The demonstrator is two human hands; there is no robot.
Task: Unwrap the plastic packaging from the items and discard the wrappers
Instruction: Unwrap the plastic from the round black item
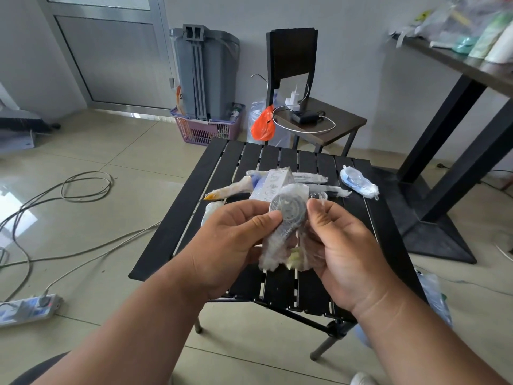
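Crinkled clear film wraps a round grey item (288, 211), held above the near half of the black slatted surface (194, 209). The left hand (236, 240) pinches it at 9 o'clock, while the right hand (338, 245) pinches loose wrap at 3 o'clock. It looks light, and the film soft, slippery and easily torn; the bunched tail at 6 o'clock seems the best hold. Farther off at 12 o'clock, more wrapped items (359, 181) lie around a small white box (273, 183).
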